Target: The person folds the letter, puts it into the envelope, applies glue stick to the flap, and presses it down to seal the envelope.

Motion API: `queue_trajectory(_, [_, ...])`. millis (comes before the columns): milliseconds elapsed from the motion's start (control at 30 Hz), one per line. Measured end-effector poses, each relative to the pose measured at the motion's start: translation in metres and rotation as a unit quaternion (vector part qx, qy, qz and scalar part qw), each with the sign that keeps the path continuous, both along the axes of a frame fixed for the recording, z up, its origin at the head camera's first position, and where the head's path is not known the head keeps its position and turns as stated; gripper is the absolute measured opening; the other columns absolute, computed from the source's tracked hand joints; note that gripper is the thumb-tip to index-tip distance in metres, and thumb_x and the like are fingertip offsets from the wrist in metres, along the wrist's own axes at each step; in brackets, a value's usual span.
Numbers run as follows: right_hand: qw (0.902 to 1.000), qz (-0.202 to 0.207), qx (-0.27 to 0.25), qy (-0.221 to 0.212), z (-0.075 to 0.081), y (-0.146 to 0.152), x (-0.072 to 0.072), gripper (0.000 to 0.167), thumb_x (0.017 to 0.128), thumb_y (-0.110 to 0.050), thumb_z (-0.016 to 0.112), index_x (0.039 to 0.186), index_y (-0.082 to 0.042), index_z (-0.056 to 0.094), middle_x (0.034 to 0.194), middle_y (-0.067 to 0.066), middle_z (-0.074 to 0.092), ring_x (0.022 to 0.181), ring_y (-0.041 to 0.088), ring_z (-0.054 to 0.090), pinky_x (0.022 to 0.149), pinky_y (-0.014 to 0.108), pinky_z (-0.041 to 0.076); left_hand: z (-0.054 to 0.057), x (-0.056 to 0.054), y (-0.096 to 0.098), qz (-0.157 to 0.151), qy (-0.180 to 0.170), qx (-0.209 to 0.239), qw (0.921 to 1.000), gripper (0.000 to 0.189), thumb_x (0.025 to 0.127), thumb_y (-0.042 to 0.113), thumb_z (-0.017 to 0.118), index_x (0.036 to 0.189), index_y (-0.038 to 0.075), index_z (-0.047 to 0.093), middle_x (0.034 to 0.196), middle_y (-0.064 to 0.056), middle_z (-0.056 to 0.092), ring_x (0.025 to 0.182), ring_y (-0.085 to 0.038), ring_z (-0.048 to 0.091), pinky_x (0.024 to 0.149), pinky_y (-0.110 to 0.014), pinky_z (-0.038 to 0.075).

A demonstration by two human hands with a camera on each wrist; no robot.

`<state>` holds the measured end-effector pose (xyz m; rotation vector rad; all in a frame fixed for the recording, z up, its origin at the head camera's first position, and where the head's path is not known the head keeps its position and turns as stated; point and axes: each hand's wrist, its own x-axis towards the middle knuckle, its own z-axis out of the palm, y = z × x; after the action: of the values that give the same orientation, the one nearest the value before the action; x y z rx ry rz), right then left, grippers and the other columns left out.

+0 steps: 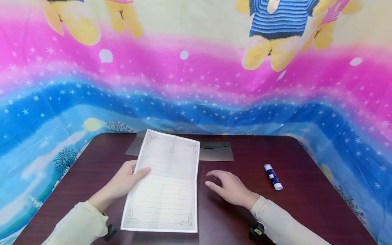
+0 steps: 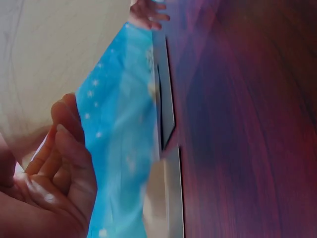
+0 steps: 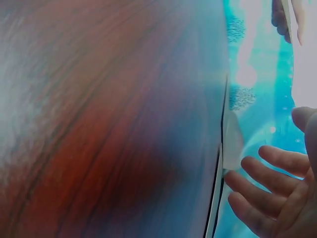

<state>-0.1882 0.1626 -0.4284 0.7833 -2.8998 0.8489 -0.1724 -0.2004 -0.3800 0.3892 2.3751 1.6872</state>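
Note:
My left hand (image 1: 127, 178) holds a sheet of lined letter paper (image 1: 165, 200) up above the table, pinching its left edge with the thumb on the front. Faint fold creases and ornate corner prints show on the sheet. In the left wrist view the same hand (image 2: 59, 183) grips the paper (image 2: 54, 54) at its edge. Just right of the sheet, my right hand (image 1: 229, 187) is held with relaxed, slightly bent fingers and nothing in them. The right wrist view shows this hand (image 3: 275, 193) with its fingers spread, apart from the paper (image 3: 304, 69).
Behind the sheet a dark grey envelope (image 1: 218, 154) lies on the dark red wooden table (image 1: 245, 224). Another grey flat piece (image 1: 133, 148) lies to its left, partly hidden. A glue stick (image 1: 273, 177) lies at the right. A patterned curtain (image 1: 183, 81) hangs behind the table.

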Motion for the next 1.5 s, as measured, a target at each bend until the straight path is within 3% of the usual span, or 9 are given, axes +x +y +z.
queue_trajectory(200, [0.996,0.002,-0.077,-0.046,0.005,0.005,-0.004,0.039,0.104,-0.045,0.052,0.125,-0.016,0.068,0.121,-0.003,0.072,0.109,0.015,0.067,0.093,0.039,0.055,-0.007,-0.003,0.024,-0.012,0.013,0.046,0.9988,0.044,0.107,0.023,0.049,0.138,-0.008,0.051,0.111,-0.032,0.071,0.081,-0.027,0.078,0.068,-0.041,0.063])
queue_trajectory(300, [0.9869,0.026,-0.137,-0.081,0.006,0.007,-0.006,0.035,0.108,-0.037,0.046,0.123,-0.013,0.068,0.117,0.004,0.072,0.102,0.02,0.07,0.089,0.038,0.057,-0.012,-0.004,0.036,-0.013,0.014,0.067,0.9976,0.042,0.107,0.02,0.049,0.137,-0.01,0.052,0.111,-0.033,0.07,0.081,-0.027,0.078,0.068,-0.041,0.063])
queue_trajectory(433, [0.9593,0.064,-0.224,-0.16,0.007,0.008,-0.007,0.037,0.11,-0.027,0.041,0.126,-0.001,0.063,0.112,0.018,0.072,0.089,0.021,0.073,0.082,0.037,0.061,-0.021,-0.004,0.051,0.002,0.015,0.087,0.9961,0.041,0.106,0.017,0.051,0.136,-0.011,0.052,0.11,-0.034,0.07,0.082,-0.028,0.077,0.068,-0.041,0.063])
queue_trajectory(633, [0.9176,0.031,-0.297,-0.262,0.009,0.014,-0.007,0.047,0.108,-0.031,0.049,0.14,0.003,0.051,0.124,0.023,0.068,0.096,0.012,0.073,0.084,0.03,0.06,-0.03,-0.004,0.07,0.023,0.027,0.105,0.9938,0.039,0.106,0.016,0.052,0.136,-0.008,0.053,0.112,-0.035,0.069,0.087,-0.03,0.077,0.071,-0.039,0.063])
queue_trajectory(767, [0.9011,0.037,-0.319,-0.291,0.009,0.018,-0.006,0.049,0.107,-0.03,0.051,0.146,0.0,0.047,0.127,0.022,0.069,0.102,0.016,0.074,0.087,0.03,0.06,-0.034,-0.002,0.079,0.037,0.027,0.11,0.9928,0.037,0.105,0.015,0.053,0.133,-0.009,0.054,0.109,-0.033,0.07,0.085,-0.027,0.078,0.071,-0.038,0.063])
queue_trajectory(1000, [0.8943,0.031,-0.333,-0.297,0.009,0.023,-0.004,0.047,0.107,-0.026,0.052,0.142,0.005,0.051,0.118,0.021,0.073,0.096,0.018,0.076,0.083,0.031,0.061,-0.037,-0.003,0.088,0.031,0.01,0.109,0.9935,0.036,0.106,0.016,0.052,0.133,-0.007,0.055,0.11,-0.031,0.072,0.085,-0.026,0.078,0.072,-0.036,0.063])
queue_trajectory(1200, [0.8939,-0.006,-0.342,-0.29,0.011,0.025,-0.003,0.046,0.107,-0.026,0.051,0.142,0.004,0.052,0.117,0.022,0.073,0.092,0.019,0.077,0.079,0.032,0.062,-0.038,-0.004,0.083,0.012,0.007,0.113,0.9935,0.04,0.105,0.014,0.052,0.135,-0.013,0.052,0.111,-0.033,0.07,0.09,-0.027,0.077,0.075,-0.035,0.063])
queue_trajectory(1367, [0.892,-0.007,-0.346,-0.291,0.01,0.026,-0.002,0.047,0.107,-0.027,0.05,0.143,0.005,0.05,0.117,0.022,0.073,0.092,0.018,0.077,0.079,0.032,0.062,-0.037,-0.004,0.08,-0.005,-0.008,0.127,0.9919,0.041,0.105,0.011,0.051,0.135,-0.016,0.051,0.113,-0.035,0.069,0.094,-0.027,0.077,0.079,-0.035,0.062])
queue_trajectory(1500, [0.8905,-0.006,-0.348,-0.293,0.01,0.028,-0.002,0.048,0.108,-0.027,0.048,0.144,0.004,0.049,0.118,0.021,0.073,0.093,0.018,0.077,0.079,0.032,0.062,-0.035,-0.002,0.077,0.002,-0.017,0.12,0.9926,0.04,0.104,0.011,0.053,0.134,-0.016,0.053,0.112,-0.034,0.07,0.097,-0.031,0.076,0.082,-0.032,0.062])
